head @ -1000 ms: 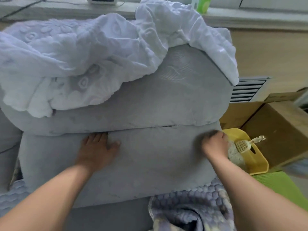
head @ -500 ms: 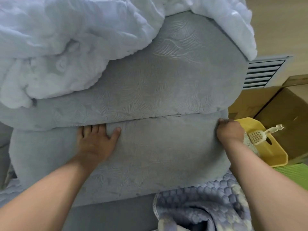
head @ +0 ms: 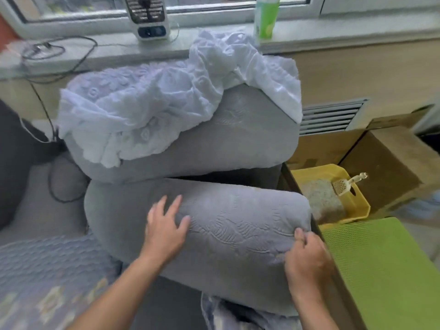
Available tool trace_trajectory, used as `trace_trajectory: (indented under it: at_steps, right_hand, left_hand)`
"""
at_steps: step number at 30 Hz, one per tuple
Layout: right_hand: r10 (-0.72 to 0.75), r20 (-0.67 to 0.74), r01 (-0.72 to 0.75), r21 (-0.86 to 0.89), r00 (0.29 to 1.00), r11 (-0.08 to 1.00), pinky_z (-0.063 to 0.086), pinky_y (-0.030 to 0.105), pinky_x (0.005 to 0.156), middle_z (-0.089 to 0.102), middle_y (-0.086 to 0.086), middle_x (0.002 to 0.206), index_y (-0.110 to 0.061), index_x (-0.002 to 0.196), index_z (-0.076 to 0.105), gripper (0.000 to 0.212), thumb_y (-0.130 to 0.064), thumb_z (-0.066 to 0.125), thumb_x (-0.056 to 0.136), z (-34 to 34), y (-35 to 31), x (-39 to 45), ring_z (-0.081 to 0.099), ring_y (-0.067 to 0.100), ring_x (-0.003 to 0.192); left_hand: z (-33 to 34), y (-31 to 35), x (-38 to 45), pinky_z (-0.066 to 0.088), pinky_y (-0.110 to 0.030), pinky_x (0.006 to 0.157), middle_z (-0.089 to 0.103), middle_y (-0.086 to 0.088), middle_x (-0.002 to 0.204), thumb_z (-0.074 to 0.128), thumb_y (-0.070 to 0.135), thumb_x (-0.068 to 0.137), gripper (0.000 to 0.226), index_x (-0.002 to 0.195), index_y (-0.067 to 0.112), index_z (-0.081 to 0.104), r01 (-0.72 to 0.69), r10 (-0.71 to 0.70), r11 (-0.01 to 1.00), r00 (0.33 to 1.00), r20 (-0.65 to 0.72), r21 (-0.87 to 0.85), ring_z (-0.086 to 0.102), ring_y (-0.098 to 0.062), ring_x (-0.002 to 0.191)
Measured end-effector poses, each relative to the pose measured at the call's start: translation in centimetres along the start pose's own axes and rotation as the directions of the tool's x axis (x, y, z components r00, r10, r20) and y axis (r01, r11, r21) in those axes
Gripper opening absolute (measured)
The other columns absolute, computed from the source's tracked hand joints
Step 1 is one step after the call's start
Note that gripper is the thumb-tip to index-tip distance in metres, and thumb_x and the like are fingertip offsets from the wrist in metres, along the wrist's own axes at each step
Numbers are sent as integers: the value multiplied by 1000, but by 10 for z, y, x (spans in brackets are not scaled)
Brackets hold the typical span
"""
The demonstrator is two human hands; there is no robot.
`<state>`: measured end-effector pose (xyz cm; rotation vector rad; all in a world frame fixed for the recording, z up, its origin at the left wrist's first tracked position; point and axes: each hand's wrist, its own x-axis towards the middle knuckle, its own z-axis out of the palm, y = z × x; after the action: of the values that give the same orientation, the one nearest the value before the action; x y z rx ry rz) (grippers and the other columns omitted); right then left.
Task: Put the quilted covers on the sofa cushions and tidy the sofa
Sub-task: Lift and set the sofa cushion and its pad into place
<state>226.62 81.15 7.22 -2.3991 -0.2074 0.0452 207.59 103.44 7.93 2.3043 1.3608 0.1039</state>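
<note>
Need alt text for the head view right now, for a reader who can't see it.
Two bare hands handle the lower grey sofa cushion: the left hand lies flat on it, the right hand pinches its corner. A second grey cushion behind carries a crumpled white cover.

Leaving a dark open gap [head: 228,178] at twelve o'clock between lower cushion [head: 214,234] and upper cushion [head: 214,144], while yellow tray [head: 357,194] and cardboard box [head: 392,163] are crowding the two o'clock side.

The white fan [head: 148,19] and green bottle [head: 265,17] are cut off at the top edge.
</note>
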Motion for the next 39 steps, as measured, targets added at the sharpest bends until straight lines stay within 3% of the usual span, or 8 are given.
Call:
trace_trajectory:
  at_steps: [5,9,11,12,14,17,24,39]
  right_hand:
    - [-274,-14,274,112,962,955,29,39,60,52,7,63,-19,62,40,38,-36,39,95,-55,-42,-98,51,33,65]
    - [-339,9,329,221,941,918,32,36,60,46,-1,60,-20,62,40,38,-35,42,97,-82,-74,-151,47,27,60]
    - [-291,65,262,280,955,924,33,34,62,42,-8,61,-24,62,33,41,-34,43,100,-93,-92,-166,44,23,63]
    - [-260,106,218,303,960,928,32,35,62,43,-8,62,-24,61,32,43,-33,43,102,-98,-100,-172,45,23,65]
    - [-208,164,146,326,964,934,30,38,59,46,-3,63,-22,61,34,45,-32,44,104,-109,-122,-190,46,23,65]
    - [-176,179,116,303,968,946,30,38,56,47,1,65,-18,62,36,45,-34,42,104,-119,-154,-221,43,20,62]
    - [-309,50,300,138,950,944,17,34,61,42,-1,63,-15,62,34,46,-32,40,105,-126,-218,-290,39,25,65]
    - [-604,-34,602,143,796,786,11,34,60,38,3,58,-3,66,42,49,-31,40,105,-171,-291,-397,33,28,61]
  left_hand:
    - [-21,30,-104,15,-38,124,26,7,158,49,43,102,48,148,33,45,172,-169,823,984,57,-542,20,-13,149]
    - [-9,-21,-168,41,-48,110,58,-6,139,56,65,76,73,133,20,58,591,-565,337,750,344,-733,56,-25,123]
    - [-22,-20,-202,49,-41,89,63,-22,127,53,60,87,53,106,12,62,710,-534,62,617,578,-701,61,-27,94]
    - [-31,-21,-216,47,-36,74,25,-32,149,49,55,94,44,99,12,60,757,-511,-40,546,664,-653,54,-27,79]
    - [-37,-32,-238,48,-38,59,51,-6,90,44,59,97,55,108,6,56,800,-451,-199,438,778,-566,48,-30,78]
    - [-18,-57,-259,51,-58,75,54,-27,127,34,86,84,98,143,9,45,836,-320,-295,370,872,-463,55,-44,100]
    - [-48,-89,-280,51,-45,96,72,-3,120,26,79,92,74,121,27,70,507,-276,-621,572,772,-598,62,-35,112]
    - [-135,-129,-362,49,-49,103,74,-3,112,31,72,95,65,114,23,69,408,-252,-652,679,690,-639,64,-32,106]
